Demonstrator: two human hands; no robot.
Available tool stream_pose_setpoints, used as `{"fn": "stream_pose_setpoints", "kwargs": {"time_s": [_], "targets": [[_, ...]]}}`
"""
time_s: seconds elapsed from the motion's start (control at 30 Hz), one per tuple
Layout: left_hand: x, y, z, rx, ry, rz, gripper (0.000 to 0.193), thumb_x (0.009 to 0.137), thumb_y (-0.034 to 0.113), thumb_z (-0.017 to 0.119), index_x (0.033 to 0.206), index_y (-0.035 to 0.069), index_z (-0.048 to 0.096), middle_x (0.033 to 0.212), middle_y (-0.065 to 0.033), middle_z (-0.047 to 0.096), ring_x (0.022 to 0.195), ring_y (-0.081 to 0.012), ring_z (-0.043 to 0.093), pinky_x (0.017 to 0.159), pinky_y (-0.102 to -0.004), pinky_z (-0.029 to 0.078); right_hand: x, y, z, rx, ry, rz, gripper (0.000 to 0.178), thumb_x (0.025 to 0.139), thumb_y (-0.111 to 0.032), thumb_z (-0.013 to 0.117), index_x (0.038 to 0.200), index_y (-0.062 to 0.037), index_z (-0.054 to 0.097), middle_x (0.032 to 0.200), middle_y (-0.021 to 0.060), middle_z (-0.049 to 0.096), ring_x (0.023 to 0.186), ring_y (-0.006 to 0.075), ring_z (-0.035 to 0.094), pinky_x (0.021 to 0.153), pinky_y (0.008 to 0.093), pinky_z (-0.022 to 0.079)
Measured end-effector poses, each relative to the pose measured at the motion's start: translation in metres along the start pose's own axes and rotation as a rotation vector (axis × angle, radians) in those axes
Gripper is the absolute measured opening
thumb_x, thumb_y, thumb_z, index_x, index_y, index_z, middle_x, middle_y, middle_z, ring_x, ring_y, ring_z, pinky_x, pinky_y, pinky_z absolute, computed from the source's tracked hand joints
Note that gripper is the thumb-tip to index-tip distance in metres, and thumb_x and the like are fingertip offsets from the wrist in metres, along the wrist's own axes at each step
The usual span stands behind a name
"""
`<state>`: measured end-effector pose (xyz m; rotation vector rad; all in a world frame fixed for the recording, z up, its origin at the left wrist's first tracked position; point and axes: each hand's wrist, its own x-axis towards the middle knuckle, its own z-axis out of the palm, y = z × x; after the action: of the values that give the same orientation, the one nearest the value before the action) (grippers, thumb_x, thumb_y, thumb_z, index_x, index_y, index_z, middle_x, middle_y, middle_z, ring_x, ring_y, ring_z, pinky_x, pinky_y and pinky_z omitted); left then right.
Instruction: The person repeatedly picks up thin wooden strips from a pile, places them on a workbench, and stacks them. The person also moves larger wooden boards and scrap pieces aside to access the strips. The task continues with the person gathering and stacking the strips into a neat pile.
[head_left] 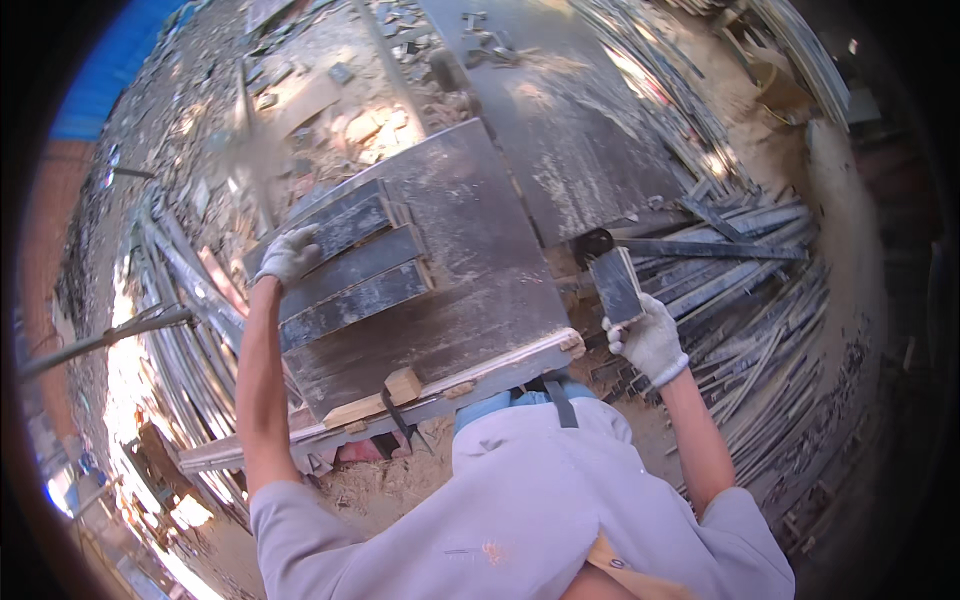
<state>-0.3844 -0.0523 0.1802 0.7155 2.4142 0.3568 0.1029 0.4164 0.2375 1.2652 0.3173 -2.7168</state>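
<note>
My left hand (288,255), in a pale work glove, lies on the left end of dark-faced boards, its fingers stretched out over the edge. Three such boards show side by side: a far board (350,218), a middle board (365,265) and a near board (358,303). They rest on a large dark panel (460,215) that forms a worktop. Off the worktop's right side, my gloved right hand (650,340) is closed around a short dark offcut of board (617,284), held up with its pale cut edge showing. The fingers behind it are partly hidden.
A small wood block (403,385) and a dark metal bar (395,412) sit at the worktop's near edge. Long strips (740,270) are heaped at the right, more strips (190,270) at the left. Another dark panel (570,130) lies beyond, with scraps (485,45) on it.
</note>
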Motion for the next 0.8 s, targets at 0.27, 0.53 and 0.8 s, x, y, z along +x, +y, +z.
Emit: {"fn": "stream_pose_setpoints", "kwargs": {"time_s": [0.27,0.53,0.8], "targets": [[-0.055,0.283,0.092,-1.094,-0.097,0.231,0.123,0.071,0.055,0.093,0.169,0.017,0.029,0.167,-0.0172,0.041,0.149,-0.0366,0.046,0.121,-0.0513,0.044,0.012,-0.015,0.051,-0.502,-0.028,0.051,0.040,0.101,-0.037,0.068,0.121,-0.0035,0.070,0.091,0.0085,0.073,0.065,0.0160,0.070,0.057,0.0328,0.059],[-0.113,0.323,0.161,-0.984,0.203,0.505,0.048,0.077,-0.010,0.085,0.122,0.002,0.075,0.124,-0.0097,0.074,0.115,-0.0203,0.070,0.101,-0.0344,0.056,-0.031,-0.019,0.074,-1.489,-0.226,-0.594,0.073,0.086,-0.040,0.089,0.147,-0.0093,0.063,0.127,0.0106,0.071,0.116,0.0251,0.069,0.102,0.0411,0.055],[-0.125,0.344,0.225,-0.969,0.218,0.213,0.058,0.084,-0.011,0.080,0.139,0.003,0.067,0.129,-0.0092,0.071,0.117,-0.0186,0.069,0.103,-0.0338,0.056,0.027,0.014,0.005,-1.545,-0.026,-0.914,0.043,0.092,-0.024,0.080,0.130,-0.0062,0.070,0.114,0.0217,0.074,0.107,0.0364,0.073,0.093,0.0437,0.057]]}}
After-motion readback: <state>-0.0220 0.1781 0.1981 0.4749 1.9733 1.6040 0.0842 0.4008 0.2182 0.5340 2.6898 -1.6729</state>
